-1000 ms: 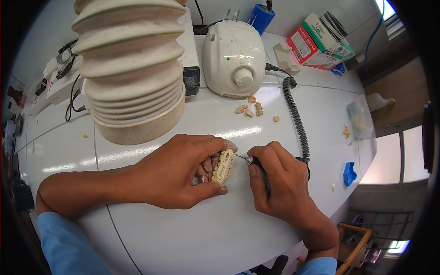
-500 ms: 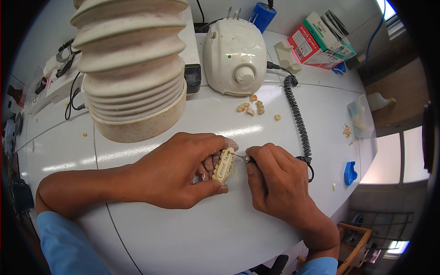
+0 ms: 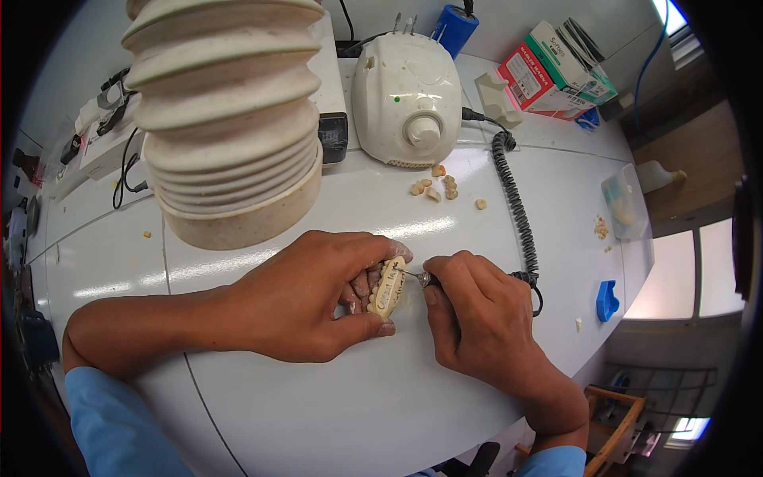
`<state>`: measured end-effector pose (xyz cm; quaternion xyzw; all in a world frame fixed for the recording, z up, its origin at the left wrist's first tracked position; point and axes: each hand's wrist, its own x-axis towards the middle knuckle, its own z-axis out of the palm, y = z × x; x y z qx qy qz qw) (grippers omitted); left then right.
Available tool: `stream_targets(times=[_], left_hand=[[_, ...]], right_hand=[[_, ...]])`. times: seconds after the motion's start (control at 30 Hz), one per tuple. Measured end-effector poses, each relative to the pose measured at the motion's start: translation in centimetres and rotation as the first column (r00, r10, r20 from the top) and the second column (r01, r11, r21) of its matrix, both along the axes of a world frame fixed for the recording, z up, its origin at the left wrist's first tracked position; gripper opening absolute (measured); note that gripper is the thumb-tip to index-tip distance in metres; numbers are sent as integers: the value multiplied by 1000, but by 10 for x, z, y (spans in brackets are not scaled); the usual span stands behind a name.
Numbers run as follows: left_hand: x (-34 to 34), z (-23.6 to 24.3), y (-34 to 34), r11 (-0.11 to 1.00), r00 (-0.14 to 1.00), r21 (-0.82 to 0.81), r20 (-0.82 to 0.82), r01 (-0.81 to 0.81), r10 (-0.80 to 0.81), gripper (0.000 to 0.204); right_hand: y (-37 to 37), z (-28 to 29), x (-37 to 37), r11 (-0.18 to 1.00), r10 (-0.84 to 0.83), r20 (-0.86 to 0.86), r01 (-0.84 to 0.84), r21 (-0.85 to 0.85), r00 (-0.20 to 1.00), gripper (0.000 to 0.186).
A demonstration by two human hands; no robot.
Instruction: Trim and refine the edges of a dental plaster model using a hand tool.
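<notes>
Edged leftward, the right hand (image 3: 486, 319) (knuckles up) pinches a handpiece (image 3: 425, 278); left fingers (image 3: 366, 251) grip a dental cast (image 3: 386, 291).

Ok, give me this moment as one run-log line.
left hand: holds cream dental model | right hand: grips handpiece, thin bit at model | control unit: beyond hands

One left hand (image 3: 326, 298) and one right hand (image 3: 486, 316) show — two in all — with two blue sleeves (image 3: 119, 421). There is one cream dental cast (image 3: 387, 291), one handpiece (image 3: 428, 279), one ribbed hose (image 3: 226, 131), one white control unit (image 3: 393, 91) with one dial (image 3: 423, 132), one coiled cord (image 3: 516, 207), one blue cylinder (image 3: 455, 29), one clear tub (image 3: 636, 226) and one bottle (image 3: 657, 176).
</notes>
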<state>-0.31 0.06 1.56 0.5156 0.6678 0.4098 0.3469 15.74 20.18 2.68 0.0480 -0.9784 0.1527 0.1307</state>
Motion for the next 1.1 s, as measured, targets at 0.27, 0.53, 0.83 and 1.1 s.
stream_targets(times=[0.27, 0.53, 0.83, 1.1], left_hand=[[1, 3, 1, 1000, 999, -25, 31, -13, 14, 69], [1, 2, 1, 999, 998, -46, 59, -25, 28, 69], [1, 1, 0, 999, 996, -46, 78, -27, 30, 69], [0, 2, 2, 999, 997, -45, 74, -21, 25, 68]], right_hand=[[0, 1, 0, 1000, 5, 0, -5, -13, 1000, 14], [-1, 1, -1, 1000, 0, -4, 0, -1, 1000, 15], [1, 0, -2, 1000, 3, 15, -3, -5, 1000, 15], [3, 1, 1, 999, 37, -1, -37, -12, 999, 16]])
